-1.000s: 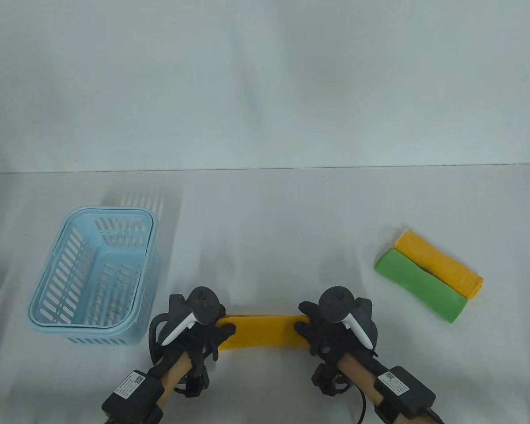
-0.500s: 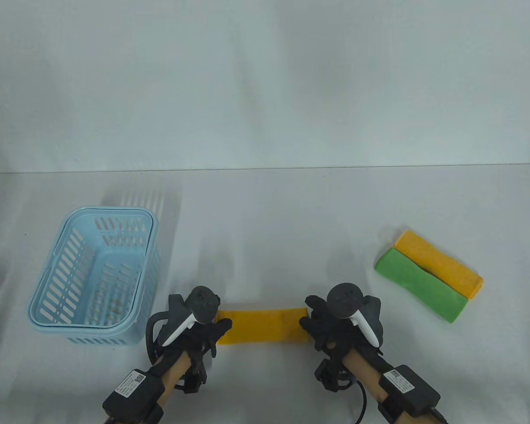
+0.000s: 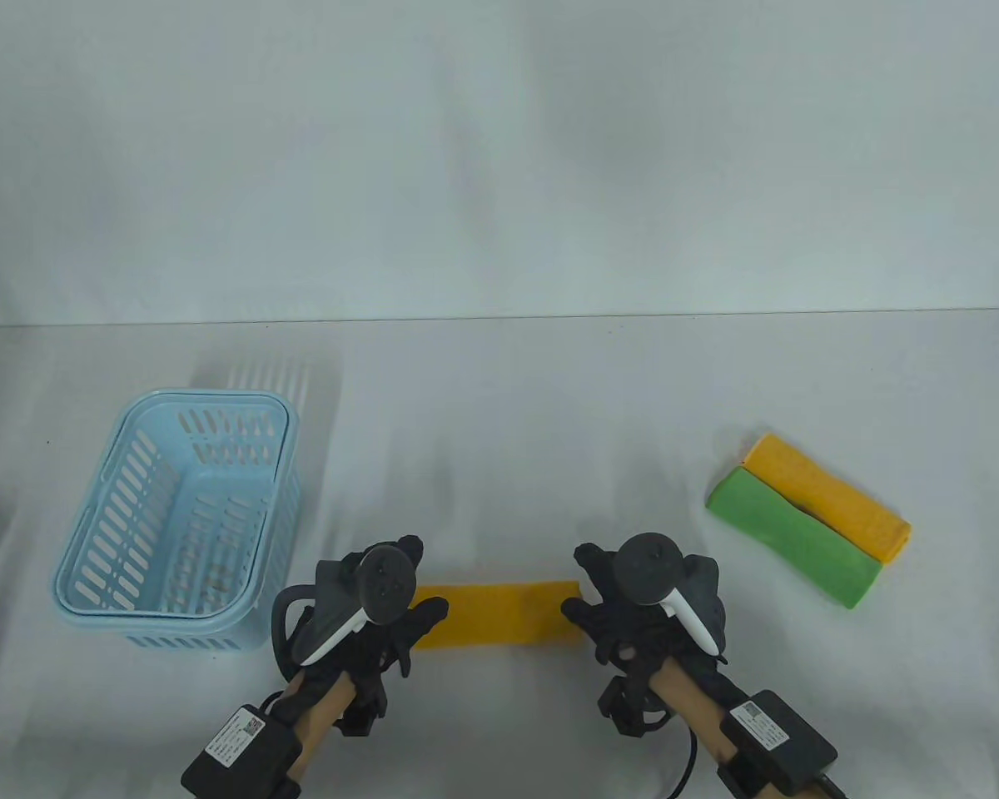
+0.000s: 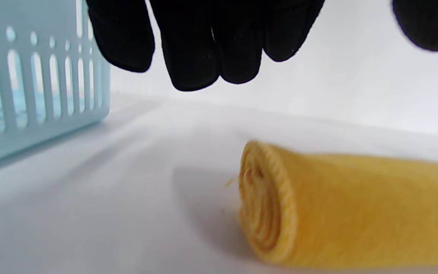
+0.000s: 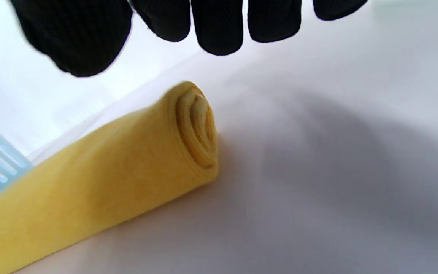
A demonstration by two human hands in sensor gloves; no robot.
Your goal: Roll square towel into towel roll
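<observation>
Lying across the white tabletop [image 3: 499, 399] between my hands, the yellow terry towel roll [image 3: 499, 614] is wound tight, its spiral layers showing at both ends. My left hand [image 3: 391, 620] hangs just above its left end, fingers loose and holding nothing; my right hand [image 3: 612, 612] hangs likewise over the right end. The light blue slatted plastic basket [image 3: 91, 574] stands to the left; I cannot tell whether anything lies in it.
</observation>
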